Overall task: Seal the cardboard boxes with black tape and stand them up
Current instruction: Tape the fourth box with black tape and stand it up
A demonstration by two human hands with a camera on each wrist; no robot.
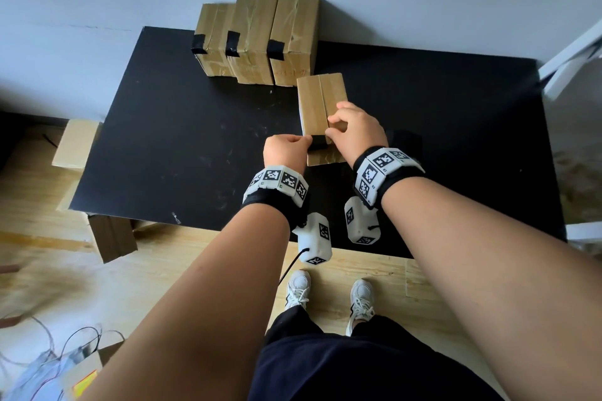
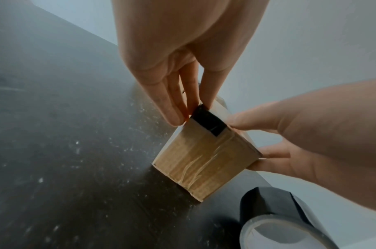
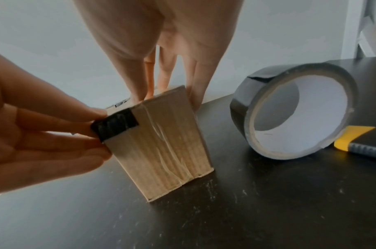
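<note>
The black worktop (image 1: 169,127) carries three taped cardboard boxes (image 1: 257,39) standing at its far edge. Nearer, an unsealed box (image 1: 321,104) lies flat. The right hand (image 1: 356,130) grips its near right corner; the left hand (image 1: 286,150) pinches a black tape strip (image 2: 208,122) over the near end. Only the wrist views show the tape roll (image 3: 293,109) to the right, beside a yellow-cornered notebook (image 3: 360,141).
</note>
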